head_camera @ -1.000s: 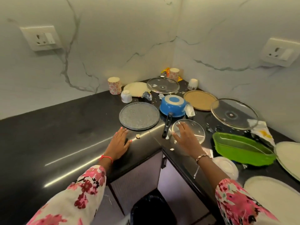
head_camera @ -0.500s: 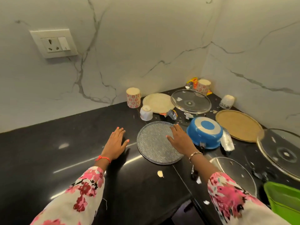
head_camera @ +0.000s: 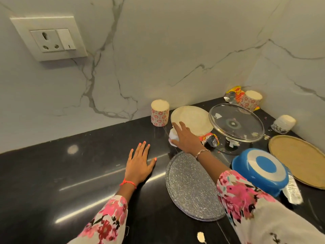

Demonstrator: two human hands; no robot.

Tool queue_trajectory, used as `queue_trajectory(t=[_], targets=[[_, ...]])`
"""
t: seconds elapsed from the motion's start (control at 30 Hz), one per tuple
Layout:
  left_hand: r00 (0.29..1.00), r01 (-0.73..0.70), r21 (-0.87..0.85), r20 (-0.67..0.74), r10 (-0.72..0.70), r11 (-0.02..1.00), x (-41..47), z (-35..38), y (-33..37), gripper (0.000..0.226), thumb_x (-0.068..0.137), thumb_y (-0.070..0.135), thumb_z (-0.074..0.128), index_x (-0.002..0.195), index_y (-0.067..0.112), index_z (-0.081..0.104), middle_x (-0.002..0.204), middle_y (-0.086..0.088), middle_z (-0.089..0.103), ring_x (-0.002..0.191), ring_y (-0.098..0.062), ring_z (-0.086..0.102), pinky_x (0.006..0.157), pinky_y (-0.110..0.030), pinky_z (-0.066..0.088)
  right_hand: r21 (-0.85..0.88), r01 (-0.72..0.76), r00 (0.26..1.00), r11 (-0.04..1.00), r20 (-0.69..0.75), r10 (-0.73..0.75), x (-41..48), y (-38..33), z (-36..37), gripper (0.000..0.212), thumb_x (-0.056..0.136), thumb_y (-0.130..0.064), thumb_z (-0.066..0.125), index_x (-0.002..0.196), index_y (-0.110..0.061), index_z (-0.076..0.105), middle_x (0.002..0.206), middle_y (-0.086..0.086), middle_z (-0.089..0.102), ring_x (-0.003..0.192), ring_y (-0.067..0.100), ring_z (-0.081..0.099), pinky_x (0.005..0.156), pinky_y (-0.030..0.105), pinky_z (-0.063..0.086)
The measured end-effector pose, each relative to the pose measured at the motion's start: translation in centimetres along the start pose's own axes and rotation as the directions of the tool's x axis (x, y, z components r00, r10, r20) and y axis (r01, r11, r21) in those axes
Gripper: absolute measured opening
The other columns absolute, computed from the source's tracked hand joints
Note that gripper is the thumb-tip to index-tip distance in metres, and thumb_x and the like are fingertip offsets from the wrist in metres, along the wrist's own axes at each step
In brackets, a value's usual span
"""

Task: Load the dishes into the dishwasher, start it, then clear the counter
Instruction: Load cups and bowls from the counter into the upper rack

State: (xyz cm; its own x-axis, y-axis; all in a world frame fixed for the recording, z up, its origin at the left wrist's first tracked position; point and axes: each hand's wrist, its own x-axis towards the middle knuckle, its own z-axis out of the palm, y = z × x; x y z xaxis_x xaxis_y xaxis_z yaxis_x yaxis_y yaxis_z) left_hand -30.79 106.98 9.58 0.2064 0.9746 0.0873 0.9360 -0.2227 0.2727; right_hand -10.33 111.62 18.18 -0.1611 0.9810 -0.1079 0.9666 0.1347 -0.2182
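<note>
- The right hand (head_camera: 186, 138) has been moving off the grey speckled plate (head_camera: 191, 187) and is now covering the small white cup (head_camera: 173, 137), at the cream plate's (head_camera: 191, 120) seven o'clock; I cannot tell if it is gripping.
- The left hand (head_camera: 140, 164) is lying flat, fingers released, on the black counter (head_camera: 70, 182), at the cup's eight o'clock.

Your left hand (head_camera: 139, 166) is on the worktop (head_camera: 52, 173), left of the near plate (head_camera: 191, 187). Pan (head_camera: 262, 171) right of it, lid (head_camera: 236, 122) behind.
</note>
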Motion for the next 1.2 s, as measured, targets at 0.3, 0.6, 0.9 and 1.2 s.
queue_trajectory(t=[0.3, 0.6, 0.9, 1.2], targets=[[1.0, 0.014, -0.025, -0.028, -0.015, 1.0, 0.0, -0.1, -0.2, 0.082, 0.08, 0.067, 0.007, 0.147, 0.023, 0.024, 0.156, 0.006, 0.013, 0.144, -0.009, 0.004, 0.115, -0.034, -0.001, 0.005, -0.011, 1.0, 1.0, 0.013, 0.011, 1.7, -0.6, 0.7, 0.062, 0.088, -0.033, 0.057, 0.14, -0.013, 0.028, 0.136, 0.017, 0.031, 0.117, 0.037, 0.039, 0.094, 0.041, 0.039], [0.999, 0.025, -0.012, -0.023, -0.026, 1.0, 0.2, -0.1, -0.1, 0.085, 0.078, 0.068, 0.008, 0.147, 0.022, 0.026, 0.156, 0.005, 0.016, 0.144, -0.01, 0.007, 0.116, -0.036, 0.003, 0.158, -0.02, 0.998, 0.987, -0.05, 0.028, -1.8, 0.4, -1.2, 0.059, 0.083, -0.031, 0.063, 0.134, -0.015, 0.037, 0.128, 0.015, 0.036, 0.113, 0.035, 0.042, 0.09, 0.042, 0.043], [0.999, 0.021, 0.001, 0.044, -0.021, 1.0, 0.4, -0.8, -0.1, 0.069, 0.093, 0.056, 0.026, 0.149, 0.017, 0.015, 0.157, 0.001, 0.007, 0.145, -0.014, 0.002, 0.117, -0.038, 0.0, 0.285, -0.125, 0.984, 0.95, -0.088, 0.155, -10.0, 0.0, -2.5, 0.066, 0.076, -0.033, 0.072, 0.134, -0.021, 0.042, 0.129, 0.009, 0.04, 0.119, 0.029, 0.043, 0.097, 0.042, 0.042], [0.984, -0.101, -0.026, 0.144, 0.104, 0.995, -11.0, -0.7, 4.6, 0.078, 0.091, 0.059, 0.02, 0.148, 0.008, 0.01, 0.157, -0.01, 0.0, 0.145, -0.022, -0.003, 0.116, -0.036, -0.003, 0.328, -0.247, 0.95, 0.912, -0.105, 0.295, -26.4, -2.3, -1.0, 0.073, 0.073, -0.031, 0.075, 0.136, -0.024, 0.038, 0.126, 0.008, 0.039, 0.12, 0.025, 0.042, 0.1, 0.036, 0.038]])
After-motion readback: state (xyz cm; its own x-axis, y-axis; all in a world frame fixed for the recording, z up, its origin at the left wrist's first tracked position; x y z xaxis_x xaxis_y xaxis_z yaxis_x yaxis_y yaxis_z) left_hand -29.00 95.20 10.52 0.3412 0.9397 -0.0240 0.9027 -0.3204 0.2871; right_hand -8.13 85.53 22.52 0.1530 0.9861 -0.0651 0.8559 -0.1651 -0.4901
